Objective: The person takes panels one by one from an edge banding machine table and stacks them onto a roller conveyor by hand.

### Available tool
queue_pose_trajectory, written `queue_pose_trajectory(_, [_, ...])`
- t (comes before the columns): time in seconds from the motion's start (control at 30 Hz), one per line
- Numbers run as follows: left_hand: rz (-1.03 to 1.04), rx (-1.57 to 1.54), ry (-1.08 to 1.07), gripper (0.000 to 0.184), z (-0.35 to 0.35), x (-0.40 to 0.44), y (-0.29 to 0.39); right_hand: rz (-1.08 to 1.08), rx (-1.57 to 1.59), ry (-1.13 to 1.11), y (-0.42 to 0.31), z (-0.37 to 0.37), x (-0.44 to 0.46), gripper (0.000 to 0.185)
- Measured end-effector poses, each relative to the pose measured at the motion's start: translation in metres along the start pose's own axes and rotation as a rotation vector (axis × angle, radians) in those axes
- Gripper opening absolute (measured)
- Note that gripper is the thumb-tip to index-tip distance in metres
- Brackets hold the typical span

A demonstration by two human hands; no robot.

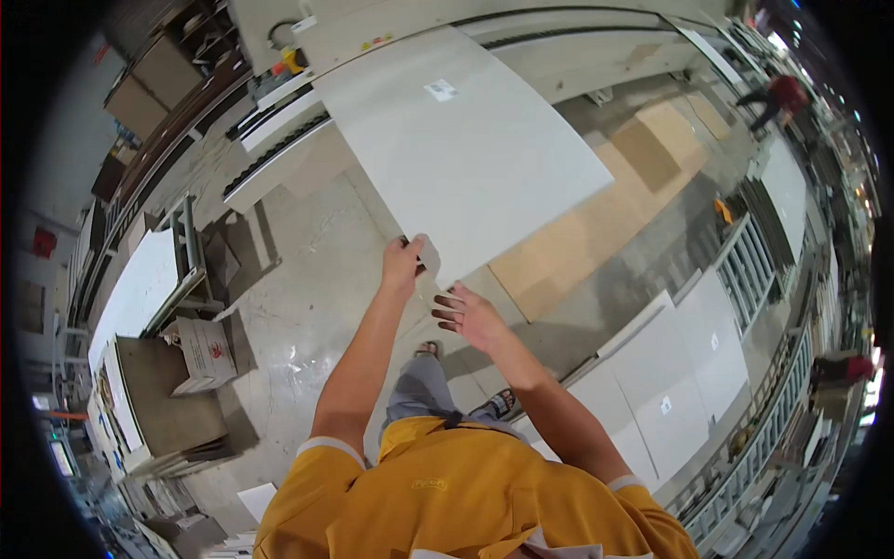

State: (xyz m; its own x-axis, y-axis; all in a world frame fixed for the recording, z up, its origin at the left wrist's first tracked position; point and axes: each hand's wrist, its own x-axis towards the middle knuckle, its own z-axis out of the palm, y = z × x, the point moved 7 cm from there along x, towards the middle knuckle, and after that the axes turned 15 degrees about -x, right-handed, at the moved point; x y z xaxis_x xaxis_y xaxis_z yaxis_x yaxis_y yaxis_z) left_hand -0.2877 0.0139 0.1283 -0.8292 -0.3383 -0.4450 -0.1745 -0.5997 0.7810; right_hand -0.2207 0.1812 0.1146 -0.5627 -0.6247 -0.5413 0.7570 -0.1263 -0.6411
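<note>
A large white panel (475, 149) with a small paper label (440, 90) stretches out in front of me, its far end against a long machine (559, 70). My left hand (403, 264) is closed on the panel's near left edge, thumb on top. By the near corner is my right hand (473, 319), its dark-tipped fingers spread apart and its thumb close to the corner. Whether that thumb touches the panel I cannot tell. The undersides of the panel and of my left fingers are hidden.
A brown board (596, 219) lies low beyond the panel's right side. White panels (652, 391) rest on a roller conveyor (745, 275) at right. To the left stand a cardboard box (203, 354) and a cart with a white board (140, 284). Another person (782, 96) is far right.
</note>
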Motion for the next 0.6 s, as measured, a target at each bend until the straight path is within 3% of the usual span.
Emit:
queue_pose_trajectory(0.1, [0.01,0.066,0.049,0.029,-0.018,-0.016,0.012,-0.084,0.052,0.016,0.003,0.009,0.006,0.048])
queue_pose_trajectory(0.17, [0.207,0.214,-0.023,0.034,-0.046,0.001,-0.005,-0.137,0.125,-0.056,0.023,0.004,0.016,0.047])
queue_pose_trajectory(0.2, [0.053,0.287,0.013,0.037,-0.054,0.0,-0.006,-0.144,0.006,-0.036,0.038,-0.005,0.022,0.038])
queue_pose_trajectory(0.23, [0.058,0.155,-0.04,0.038,-0.056,-0.002,-0.005,-0.15,-0.113,-0.014,0.051,-0.014,0.029,0.032])
queue_pose_trajectory(0.3, [-0.006,0.209,-0.125,0.041,-0.059,-0.018,0.028,-0.078,-0.068,0.026,0.019,0.044,0.006,0.036])
queue_pose_trajectory(0.37, [-0.034,0.189,-0.141,0.043,-0.072,-0.023,0.056,0.121,0.064,0.351,0.025,0.052,0.012,0.045])
queue_pose_trajectory(0.53, [-0.04,0.025,-0.192,0.048,-0.078,-0.017,0.053,0.059,0.025,0.379,0.037,0.074,0.016,0.052])
queue_pose_trajectory(0.6, [0.009,0.024,0.004,0.045,-0.092,-0.024,0.059,0.061,0.005,0.359,0.041,0.079,0.013,0.051])
